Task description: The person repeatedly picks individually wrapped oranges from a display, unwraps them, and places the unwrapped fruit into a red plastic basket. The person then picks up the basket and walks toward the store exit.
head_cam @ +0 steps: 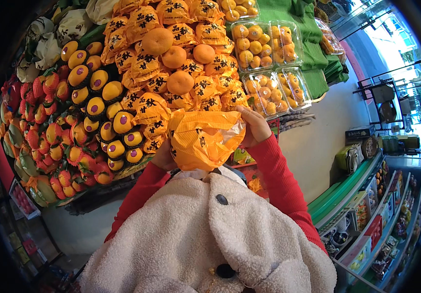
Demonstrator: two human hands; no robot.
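Note:
Both my hands hold an orange printed wrapper in front of my chest. My right hand grips its upper right edge, with the thumb and fingers at the rim. My left hand is at the wrapper's left side, its fingers mostly hidden behind the sheet. The wrapper bulges and is creased, with a pale inner side showing at the right; whether a fruit sits inside cannot be told. Beyond it rises a pile of wrapped citrus fruits. Several bare mandarins rest on the pile.
Left of the pile are yellow fruits in black nets and red-netted fruits. Clear plastic boxes of small citrus stand on green cloth to the right. A shelf rack with packaged goods stands at far right.

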